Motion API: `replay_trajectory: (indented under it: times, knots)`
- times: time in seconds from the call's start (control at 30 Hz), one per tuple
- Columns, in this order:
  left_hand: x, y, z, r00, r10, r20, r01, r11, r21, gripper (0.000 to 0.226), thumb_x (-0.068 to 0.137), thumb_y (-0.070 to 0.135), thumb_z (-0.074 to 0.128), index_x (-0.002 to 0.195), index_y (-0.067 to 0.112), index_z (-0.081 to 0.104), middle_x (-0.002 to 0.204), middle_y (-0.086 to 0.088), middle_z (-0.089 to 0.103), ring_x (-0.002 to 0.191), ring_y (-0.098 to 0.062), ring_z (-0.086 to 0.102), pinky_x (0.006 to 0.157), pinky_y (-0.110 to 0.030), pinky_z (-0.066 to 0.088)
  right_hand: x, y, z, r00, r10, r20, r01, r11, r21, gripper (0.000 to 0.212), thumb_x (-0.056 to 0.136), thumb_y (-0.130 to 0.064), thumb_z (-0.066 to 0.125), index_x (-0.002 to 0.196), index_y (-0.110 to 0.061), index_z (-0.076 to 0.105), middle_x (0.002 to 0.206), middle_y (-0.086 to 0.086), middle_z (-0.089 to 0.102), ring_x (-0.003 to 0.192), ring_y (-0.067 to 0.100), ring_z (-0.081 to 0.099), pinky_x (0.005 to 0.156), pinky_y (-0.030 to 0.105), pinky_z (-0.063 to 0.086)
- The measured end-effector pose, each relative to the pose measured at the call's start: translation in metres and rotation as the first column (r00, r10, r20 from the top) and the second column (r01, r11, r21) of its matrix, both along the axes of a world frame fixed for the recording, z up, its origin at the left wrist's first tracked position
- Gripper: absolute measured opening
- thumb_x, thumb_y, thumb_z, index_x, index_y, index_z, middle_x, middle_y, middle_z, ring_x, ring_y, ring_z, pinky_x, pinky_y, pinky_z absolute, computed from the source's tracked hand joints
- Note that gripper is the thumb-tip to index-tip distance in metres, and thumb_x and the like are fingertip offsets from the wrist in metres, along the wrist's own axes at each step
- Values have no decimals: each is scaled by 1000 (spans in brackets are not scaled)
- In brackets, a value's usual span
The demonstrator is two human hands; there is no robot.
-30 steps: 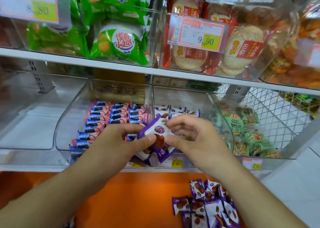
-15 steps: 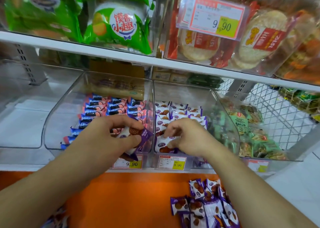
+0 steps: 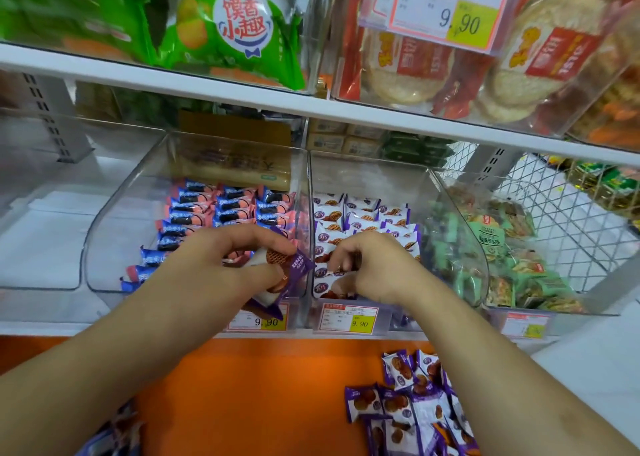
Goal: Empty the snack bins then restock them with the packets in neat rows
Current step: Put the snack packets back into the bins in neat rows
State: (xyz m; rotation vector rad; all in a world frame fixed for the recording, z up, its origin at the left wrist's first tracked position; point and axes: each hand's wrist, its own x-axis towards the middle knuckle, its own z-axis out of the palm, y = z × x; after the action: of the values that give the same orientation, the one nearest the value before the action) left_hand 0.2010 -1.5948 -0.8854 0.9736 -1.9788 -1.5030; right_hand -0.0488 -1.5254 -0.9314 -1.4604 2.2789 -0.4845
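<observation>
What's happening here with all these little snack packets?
A person is restocking clear shelf bins. The left hand holds a few purple waffle packets, while the right hand sets one into the middle bin, already partly filled in rows. More purple packets wait on the orange ledge below.

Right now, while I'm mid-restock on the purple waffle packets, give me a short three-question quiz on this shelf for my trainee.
1. True or false: the left hand holds purple packets in front of the bin of blue-and-pink packets.
2. Where is the right hand working? A) the green-packet bin B) the front row of the middle bin C) the orange ledge
3. Fill in: spare purple packets lie loose on the ______ ledge below the shelf.

Key: 1 true; 2 B; 3 orange.
</observation>
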Motion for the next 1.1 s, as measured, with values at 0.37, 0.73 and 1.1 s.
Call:
replay_trajectory:
  times: [0.37, 0.73, 1.1]
  knots:
    - [-6, 13, 5, 995, -99, -21, 92, 974, -208, 70, 77, 20, 90, 129, 52, 55, 120, 35, 66, 106, 20, 60, 78, -8, 55, 36, 29, 72, 827, -32, 562, 173, 965, -198, 36, 106, -44, 57, 99, -14, 76, 90, 12, 76, 69, 21, 70, 52, 27, 48]
    - [-6, 20, 14, 983, -170, -62, 156, 970, -184, 41, 74, 28, 86, 112, 36, 74, 105, 17, 77, 98, -4, 74, 85, -31, 63, 46, 61, 80, 868, 235, 438, -60, 924, -377, 41, 86, -8, 86, 117, -31, 73, 98, 0, 78, 89, 21, 73, 88, 38, 62]
    - [-19, 6, -16, 907, -142, 396, 327, 831, -450, 63, 103, 49, 53, 157, 57, 22, 162, 38, 15, 148, 10, 18, 121, -22, 20, -10, 48, 33, 985, -59, 161, 89, 978, -186, 25, 83, -26, 89, 90, -35, 68, 70, 0, 65, 63, 13, 58, 72, 43, 57]
